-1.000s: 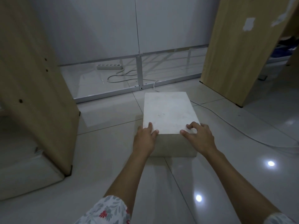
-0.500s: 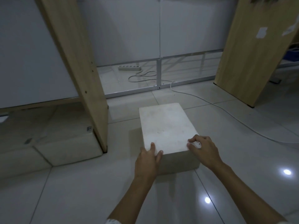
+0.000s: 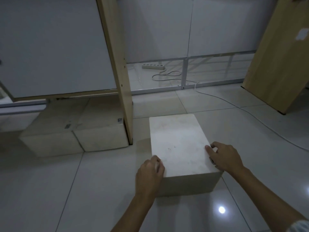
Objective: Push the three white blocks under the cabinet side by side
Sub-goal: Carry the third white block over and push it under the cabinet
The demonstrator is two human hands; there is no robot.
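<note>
Looking through the head camera, we note one white block on the tiled floor, at 3 o'clock of the cabinet's wooden side panel and outside it. The left hand grasps the block's near left corner; the right hand grasps its right edge, thumb on top. Two more white blocks sit side by side under the cabinet, touching, at 9 o'clock of the held block. A power strip lies at 12 o'clock.
</note>
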